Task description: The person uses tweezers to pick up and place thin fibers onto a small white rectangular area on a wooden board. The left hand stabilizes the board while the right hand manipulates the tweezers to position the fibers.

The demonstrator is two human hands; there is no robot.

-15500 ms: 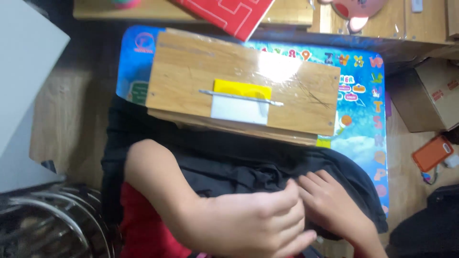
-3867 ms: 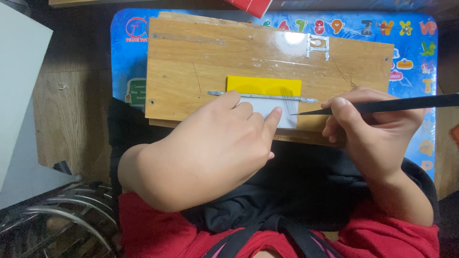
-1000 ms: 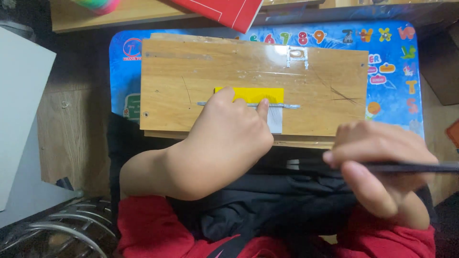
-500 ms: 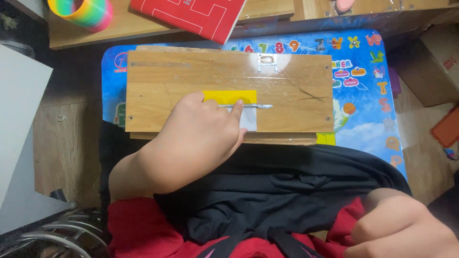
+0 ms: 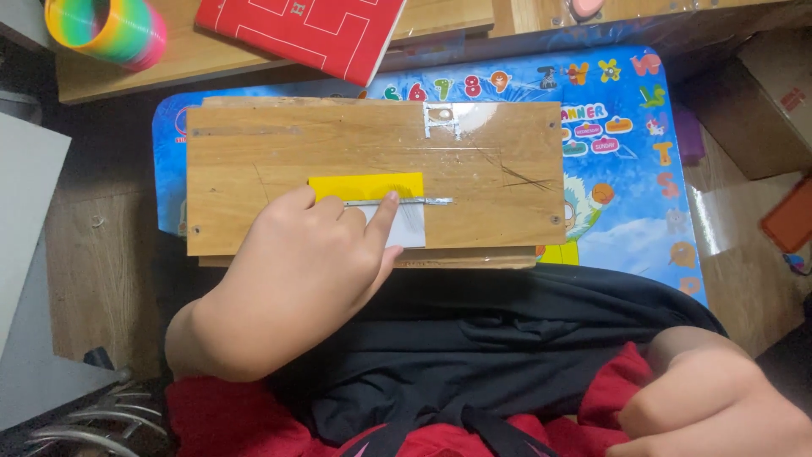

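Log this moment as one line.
left hand: index finger pressing thin metal strip over yellow paper | wooden board beneath | right hand: closed, at lap

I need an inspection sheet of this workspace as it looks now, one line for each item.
Surface: wooden board lying on a blue children's mat.
Job's things: yellow paper and white paper under a thin metal strip.
Clutter: rainbow spring toy, red book, cardboard box.
Hands: left hand rests on the papers, fingertip at the strip; right hand closed, off the board, nothing seen in it.
Cables: nothing seen.
Surroundings: wooden floor, black cloth on the lap.
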